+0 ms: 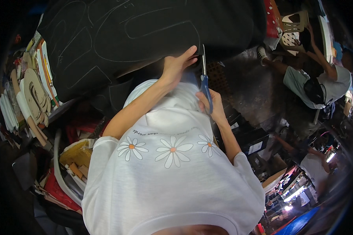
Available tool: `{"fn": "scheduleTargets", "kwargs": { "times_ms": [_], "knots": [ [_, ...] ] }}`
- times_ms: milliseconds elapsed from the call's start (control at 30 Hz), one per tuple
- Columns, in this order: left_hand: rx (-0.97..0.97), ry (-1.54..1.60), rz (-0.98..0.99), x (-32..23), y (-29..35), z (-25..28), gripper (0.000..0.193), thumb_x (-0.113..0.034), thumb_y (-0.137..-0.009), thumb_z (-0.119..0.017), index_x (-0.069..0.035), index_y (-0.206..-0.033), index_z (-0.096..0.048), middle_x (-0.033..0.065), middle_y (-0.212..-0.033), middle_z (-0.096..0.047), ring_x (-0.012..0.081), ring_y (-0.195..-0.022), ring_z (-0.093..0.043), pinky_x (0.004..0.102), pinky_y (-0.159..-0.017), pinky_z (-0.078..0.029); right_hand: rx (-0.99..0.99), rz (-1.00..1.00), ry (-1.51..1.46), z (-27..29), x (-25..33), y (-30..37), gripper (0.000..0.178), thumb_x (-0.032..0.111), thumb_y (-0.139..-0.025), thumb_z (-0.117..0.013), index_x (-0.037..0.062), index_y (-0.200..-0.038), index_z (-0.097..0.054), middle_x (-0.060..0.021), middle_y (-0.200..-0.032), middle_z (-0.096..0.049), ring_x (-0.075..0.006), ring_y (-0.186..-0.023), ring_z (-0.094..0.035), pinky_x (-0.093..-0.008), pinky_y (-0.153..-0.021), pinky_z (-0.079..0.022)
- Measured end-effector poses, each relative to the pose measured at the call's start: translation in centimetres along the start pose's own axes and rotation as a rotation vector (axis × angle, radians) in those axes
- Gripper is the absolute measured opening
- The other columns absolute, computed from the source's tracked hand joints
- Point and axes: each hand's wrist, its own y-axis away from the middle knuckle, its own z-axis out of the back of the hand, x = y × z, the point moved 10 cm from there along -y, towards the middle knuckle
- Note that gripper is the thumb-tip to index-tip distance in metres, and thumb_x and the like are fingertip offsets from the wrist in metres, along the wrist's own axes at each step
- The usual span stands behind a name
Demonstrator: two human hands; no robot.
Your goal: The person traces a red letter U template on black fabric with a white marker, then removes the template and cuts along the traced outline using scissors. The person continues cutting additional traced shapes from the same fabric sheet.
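Note:
A large black sheet of material [153,27], marked with pale curved outlines, spreads across the top of the view. At its near edge lies my left hand [177,67], fingers stretched toward the right and slightly apart. My right hand [213,105] is closed round the blue handles of a pair of scissors [204,80]. Their metal blades point away from me, upright in the view, beside the right part of the sheet's near edge. Only a small gap separates the blades from my left fingertips. How far the blades are parted is hard to tell.
Stacked flat patterns and card pieces [34,92] stand at the left. Below them sits a yellow-lined container [77,152] with scraps. On the right, a seated person [321,86] works near a pale perforated chair [294,33]; another person [313,168] is lower down.

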Motion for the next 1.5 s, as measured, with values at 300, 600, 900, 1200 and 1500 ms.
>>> {"fn": "scheduleTargets", "kwargs": {
  "times_ms": [300,600,900,1200,1500],
  "knots": [
    [0.010,-0.106,0.061,-0.3,0.3,0.1,0.022,-0.016,-0.080,-0.076,-0.002,-0.095,-0.067,0.0059,-0.091,-0.067,0.0104,-0.081,-0.064,0.0218,-0.076,-0.053,0.054,0.098,0.000,0.0,3.2,-4.1,0.040,0.041,-0.088,-0.064,0.0023,-0.079,-0.056,-0.0013,-0.056,-0.050,-0.0092,-0.054,-0.048,-0.0253,-0.053,-0.038],
    [0.067,-0.073,0.091,-0.6,0.5,-0.4,0.021,-0.015,-0.082,-0.074,-0.001,-0.096,-0.066,0.0057,-0.092,-0.067,0.0110,-0.081,-0.063,0.0241,-0.079,-0.052,0.157,0.069,0.099,0.4,4.7,-4.8,0.044,0.048,-0.092,-0.057,0.0067,-0.076,-0.051,0.0000,-0.061,-0.048,-0.0091,-0.055,-0.046,-0.0247,-0.060,-0.042],
    [0.071,-0.067,0.164,-0.4,0.5,0.1,0.021,-0.014,-0.084,-0.072,0.000,-0.098,-0.067,0.0071,-0.093,-0.068,0.0124,-0.083,-0.064,0.0250,-0.083,-0.053,0.151,-0.069,0.085,1.9,6.2,-4.1,0.028,0.029,-0.088,-0.067,0.0040,-0.076,-0.060,0.0022,-0.052,-0.048,-0.0047,-0.045,-0.044,-0.0213,-0.043,-0.032],
    [0.125,-0.036,0.165,-1.2,0.9,-0.5,0.021,-0.014,-0.084,-0.072,0.000,-0.099,-0.067,0.0067,-0.093,-0.067,0.0111,-0.082,-0.064,0.0226,-0.076,-0.055,0.205,0.053,0.066,-0.1,9.4,-7.8,0.044,0.048,-0.092,-0.056,0.0055,-0.080,-0.059,-0.0003,-0.058,-0.050,-0.0085,-0.054,-0.047,-0.0237,-0.054,-0.036],
    [0.183,-0.048,0.172,-1.4,1.4,-0.8,0.020,-0.017,-0.086,-0.070,-0.003,-0.099,-0.064,0.0058,-0.093,-0.064,0.0116,-0.085,-0.062,0.0254,-0.079,-0.052,0.190,-0.020,0.044,-0.9,10.2,-8.2,0.042,0.043,-0.094,-0.056,0.0025,-0.082,-0.060,-0.0004,-0.058,-0.051,-0.0087,-0.051,-0.047,-0.0223,-0.051,-0.039]
  ]
}}
